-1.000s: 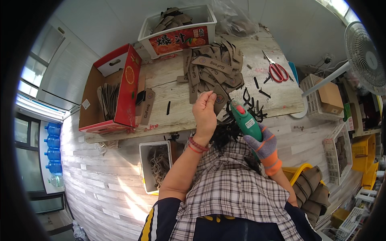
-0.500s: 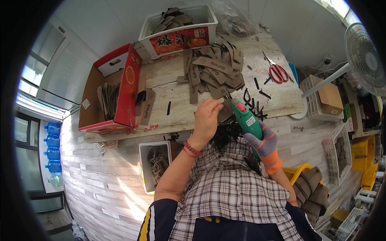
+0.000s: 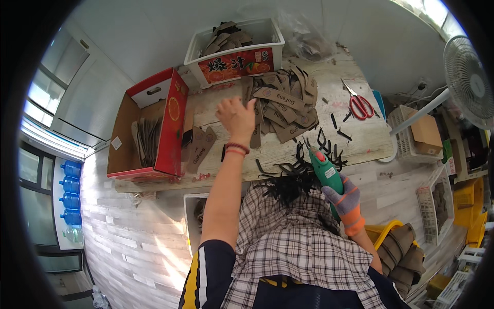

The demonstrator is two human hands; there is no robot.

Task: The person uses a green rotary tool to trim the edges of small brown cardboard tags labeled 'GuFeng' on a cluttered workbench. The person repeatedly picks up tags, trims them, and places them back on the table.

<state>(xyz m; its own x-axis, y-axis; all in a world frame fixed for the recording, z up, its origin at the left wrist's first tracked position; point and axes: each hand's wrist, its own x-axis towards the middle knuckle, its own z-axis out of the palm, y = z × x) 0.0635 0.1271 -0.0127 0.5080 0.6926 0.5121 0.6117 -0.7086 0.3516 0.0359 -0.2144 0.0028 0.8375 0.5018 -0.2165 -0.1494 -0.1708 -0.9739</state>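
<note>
My bare left hand (image 3: 236,118) hovers over the table between the red box and the strip pile, fingers apart, nothing visible in it. In its orange and grey glove, my right hand (image 3: 343,198) grips a green handheld electric cutter (image 3: 327,171) with a red button and a metal tip. Flat brown strips with rounded ends and printed lettering lie in a pile (image 3: 280,100) at the table's middle. A few similar brown strips (image 3: 199,149) rest beside the red box. Black trimmings (image 3: 290,185) are heaped on my plaid apron and at the table edge.
A red cardboard box (image 3: 170,123) holding strips stands at the left, a white bin (image 3: 239,64) of strips behind. Red-handled scissors (image 3: 360,105) lie at the table's right. Beyond stands a white fan (image 3: 468,82). A white tub (image 3: 193,226) sits under the front edge.
My left hand has moved left from the cutter's tip, and the strip there is gone. Another strip now lies beside the red box. The cutter remains in my right hand.
</note>
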